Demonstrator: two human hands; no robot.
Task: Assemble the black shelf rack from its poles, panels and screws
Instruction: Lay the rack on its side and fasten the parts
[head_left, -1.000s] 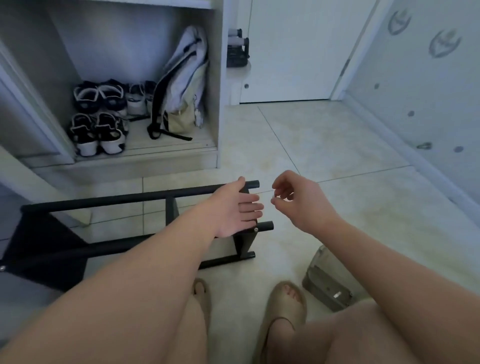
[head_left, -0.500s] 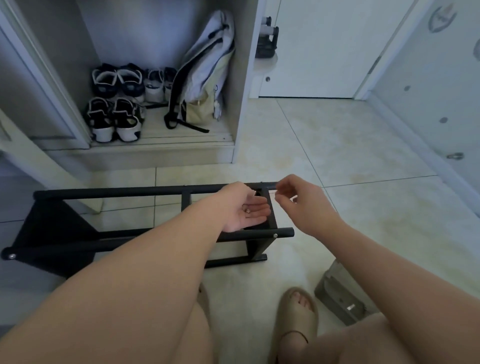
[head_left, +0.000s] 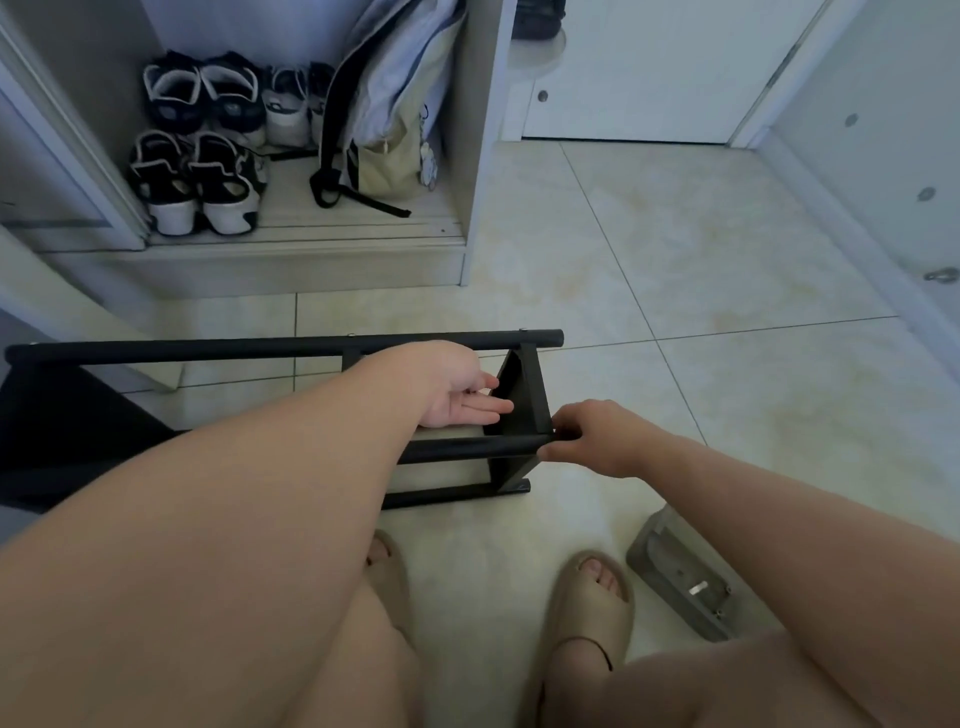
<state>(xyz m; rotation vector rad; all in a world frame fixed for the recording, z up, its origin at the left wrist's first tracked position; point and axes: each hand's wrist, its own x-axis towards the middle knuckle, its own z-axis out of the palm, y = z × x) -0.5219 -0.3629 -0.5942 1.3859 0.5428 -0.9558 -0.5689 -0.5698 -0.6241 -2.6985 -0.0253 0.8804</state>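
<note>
The black shelf rack (head_left: 291, 344) lies on its side on the tiled floor, its end panel (head_left: 524, 400) facing right. My left hand (head_left: 460, 397) reaches between the two upper poles, palm up with fingers straight, right beside the end panel; nothing shows in the palm. My right hand (head_left: 589, 436) is at the right end of the near pole (head_left: 467, 447). Its fingertips are pinched together where that pole meets the panel. The screw they pinch is hidden by the fingers.
An open cupboard (head_left: 470, 156) behind the rack holds several shoes (head_left: 195, 182) and a leaning backpack (head_left: 387, 114). A grey box (head_left: 675, 571) lies on the floor at the lower right, beside my feet in beige slippers (head_left: 592, 603). A white door and a wall stand at the right.
My right hand went from above my left palm down to the near pole's end. The small screw that lay in the left palm no longer shows there. The view tilted downward.
</note>
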